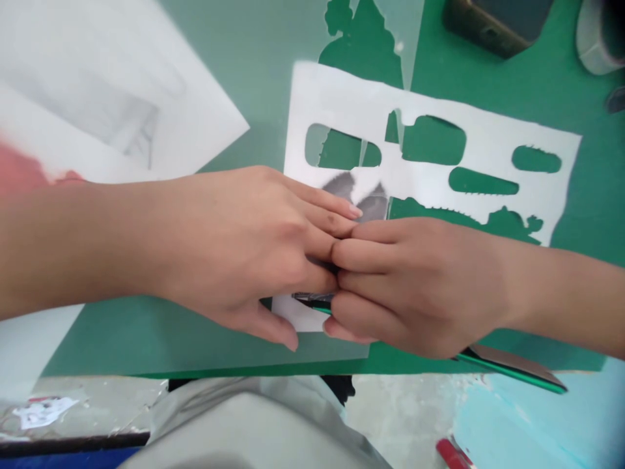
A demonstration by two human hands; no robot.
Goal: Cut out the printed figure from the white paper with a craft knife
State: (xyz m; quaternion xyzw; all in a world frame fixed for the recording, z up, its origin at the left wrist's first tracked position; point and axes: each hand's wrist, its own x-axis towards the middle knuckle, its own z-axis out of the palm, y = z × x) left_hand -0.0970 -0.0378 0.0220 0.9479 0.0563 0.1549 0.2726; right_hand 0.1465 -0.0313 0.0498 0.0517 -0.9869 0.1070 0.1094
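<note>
My left hand (244, 247) lies flat with its fingers stretched out, pressing down the lower left part of a white paper sheet (342, 104) that has several shapes cut out of it. My right hand (415, 286) is closed around a green-and-grey craft knife (512, 368), whose handle sticks out behind my wrist to the lower right. The blade tip (312, 301) meets the paper just below my left fingers. A grey printed figure (359, 195) shows on the sheet above my fingertips. The fingertips of both hands touch.
A green cutting mat (488, 65) lies under the sheet. A large white paper (97, 85) with a faint print rests at the upper left. A dark phone-like object (493, 23) and a tape roll (600, 36) sit at the top right. A red item (452, 454) lies below the table edge.
</note>
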